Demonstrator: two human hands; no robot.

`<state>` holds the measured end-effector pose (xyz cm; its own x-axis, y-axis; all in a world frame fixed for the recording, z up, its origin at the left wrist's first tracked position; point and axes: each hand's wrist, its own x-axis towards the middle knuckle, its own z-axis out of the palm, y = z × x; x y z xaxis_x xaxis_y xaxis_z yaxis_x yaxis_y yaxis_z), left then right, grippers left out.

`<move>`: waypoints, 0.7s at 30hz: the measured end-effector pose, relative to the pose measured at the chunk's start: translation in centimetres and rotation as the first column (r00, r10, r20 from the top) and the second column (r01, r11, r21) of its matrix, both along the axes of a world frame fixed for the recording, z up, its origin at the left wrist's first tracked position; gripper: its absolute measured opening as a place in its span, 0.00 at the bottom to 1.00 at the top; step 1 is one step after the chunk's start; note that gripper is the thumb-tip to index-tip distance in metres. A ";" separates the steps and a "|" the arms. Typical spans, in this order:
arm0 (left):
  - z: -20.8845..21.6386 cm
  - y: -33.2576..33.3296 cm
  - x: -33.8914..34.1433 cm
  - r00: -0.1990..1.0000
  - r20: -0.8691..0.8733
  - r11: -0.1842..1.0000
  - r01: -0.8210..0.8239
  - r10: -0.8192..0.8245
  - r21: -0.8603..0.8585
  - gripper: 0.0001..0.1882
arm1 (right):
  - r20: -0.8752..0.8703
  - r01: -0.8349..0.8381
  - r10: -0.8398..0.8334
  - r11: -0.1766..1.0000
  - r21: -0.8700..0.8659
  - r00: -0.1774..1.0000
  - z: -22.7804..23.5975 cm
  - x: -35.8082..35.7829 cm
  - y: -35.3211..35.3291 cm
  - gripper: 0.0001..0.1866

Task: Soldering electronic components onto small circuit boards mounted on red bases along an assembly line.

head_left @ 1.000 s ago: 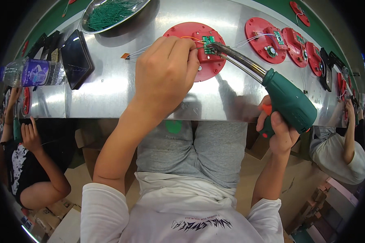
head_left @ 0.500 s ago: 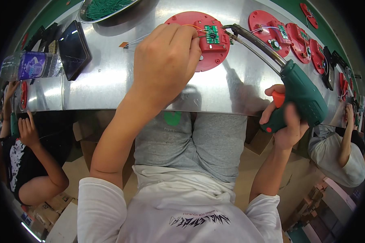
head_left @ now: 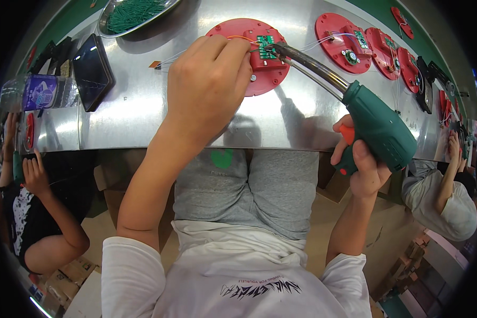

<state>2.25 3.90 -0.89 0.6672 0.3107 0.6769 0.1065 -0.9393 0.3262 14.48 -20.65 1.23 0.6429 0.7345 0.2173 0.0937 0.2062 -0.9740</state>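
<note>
My right hand (head_left: 367, 172) grips a green soldering gun (head_left: 382, 127) by its handle, fingers beside the orange trigger. Its dark tip reaches left to the small green circuit board (head_left: 266, 47) on a round red plastic housing (head_left: 273, 79). A thin metal tube runs along under the gun's barrel. Closed at the left edge of that board is my left hand (head_left: 209, 79), its fingertips pinching a thin wire whose end lies at the board. An orange wire (head_left: 241, 37) arches behind the fingers. The hand covers the housing's left part.
More red housings (head_left: 336, 58) with boards and wires lie at the right. At the left are a metal bowl (head_left: 169, 5) of green wires, a dark phone-like tablet (head_left: 93, 71) and a plastic bottle (head_left: 40, 93). Other people work at both sides of the metal table (head_left: 153, 127).
The soldering gun has moved left, and its tip has gone from the board's right side onto the board. My left hand stays pinched by the board; the whole view has shifted slightly.
</note>
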 end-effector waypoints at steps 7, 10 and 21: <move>0.0 0.0 -0.2 1.000 -0.008 1.000 0.016 -0.016 -0.006 0.06 | 0.044 -0.001 0.004 0.998 -0.061 0.999 0.4 -0.2 0.5 0.17; -0.4 0.1 -0.1 1.000 0.013 1.000 0.005 -0.005 0.006 0.03 | -0.039 0.021 -0.023 0.998 -0.062 0.999 1.0 -0.1 0.9 0.16; -0.5 0.5 -0.1 0.999 0.044 0.999 0.017 -0.016 -0.031 0.04 | 0.038 0.077 -0.078 0.997 0.031 0.996 1.0 0.9 0.5 0.24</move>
<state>2.13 4.42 -1.43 0.6424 0.3218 0.6956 0.0763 -0.9299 0.3597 15.33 -20.14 2.19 0.6881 0.6757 0.2644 0.1489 0.2251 -0.9629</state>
